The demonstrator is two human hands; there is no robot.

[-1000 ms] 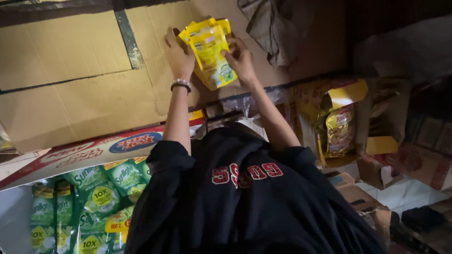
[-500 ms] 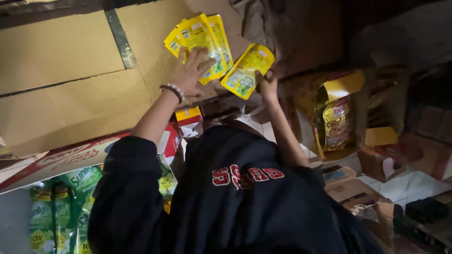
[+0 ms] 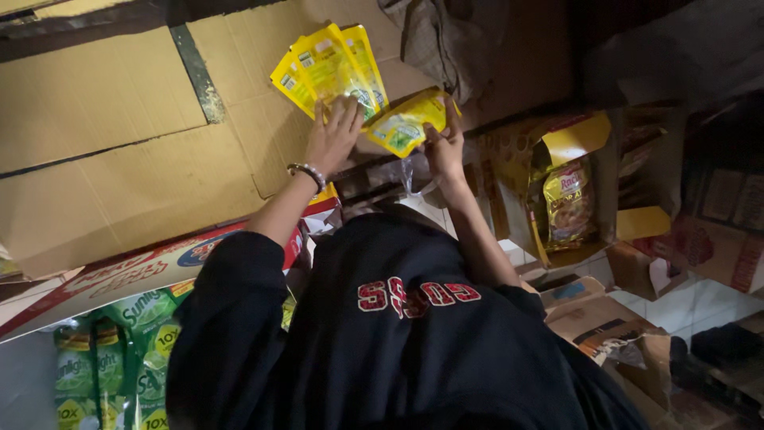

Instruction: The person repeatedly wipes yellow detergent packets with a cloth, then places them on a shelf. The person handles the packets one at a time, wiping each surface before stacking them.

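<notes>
While pressed flat on a fan of yellow sachets [image 3: 328, 70], left hand [image 3: 334, 137] spread open, fingers on the lower edges, pinning the fan against a brown cardboard sheet [image 3: 119, 159]; grip released, nothing clenched. Beaded bracelet [image 3: 307, 173] around the left wrist. Just beside, right hand [image 3: 444, 147] pinching a single yellow sachet [image 3: 404, 121] by its lower corner, grip closed on it, packet tilted and almost touching the fan. Below both arms, dark hooded sweatshirt [image 3: 398, 342] with red lettering filling the lower middle. At lower left, green refill pouches [image 3: 103, 358] packed in an open red-edged carton [image 3: 127, 271]. To the right, open yellow-flapped box [image 3: 585, 143] with a gold snack bag [image 3: 567, 203] standing inside. Further right, more cardboard boxes, dim and hard to make out.
</notes>
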